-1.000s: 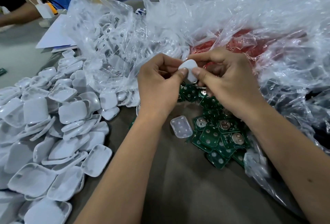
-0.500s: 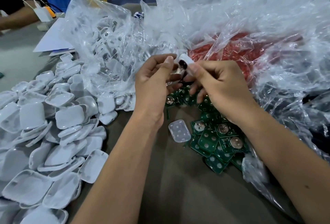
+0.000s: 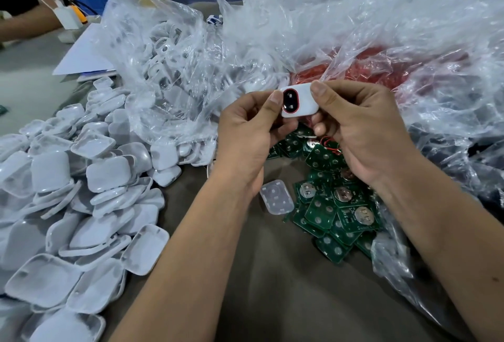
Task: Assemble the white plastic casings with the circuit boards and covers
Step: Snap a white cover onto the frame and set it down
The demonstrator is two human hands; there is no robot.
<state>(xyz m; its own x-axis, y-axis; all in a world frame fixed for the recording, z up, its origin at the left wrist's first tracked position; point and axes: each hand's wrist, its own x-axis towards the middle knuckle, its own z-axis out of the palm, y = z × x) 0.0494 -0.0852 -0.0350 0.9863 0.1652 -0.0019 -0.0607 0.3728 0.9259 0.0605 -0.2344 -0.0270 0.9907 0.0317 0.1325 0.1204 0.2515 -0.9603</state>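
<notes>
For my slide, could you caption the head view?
Both hands, left hand and right hand, pinch a white casing above green circuit boards.

One head-worn, wide-angle view looks forward and down from close above the worktop [image 3: 272,300], both forearms reaching in from the bottom edge, plastic bags [image 3: 354,28] filling the far side.

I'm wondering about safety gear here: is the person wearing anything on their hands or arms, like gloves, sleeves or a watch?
No. The left hand and right hand are both bare, with no gloves, and no rings show on the visible fingers. Both forearms are uncovered for as far as the head view shows, with no sleeves, watch or wristband in sight. The fingernails look short and unpainted.
</notes>
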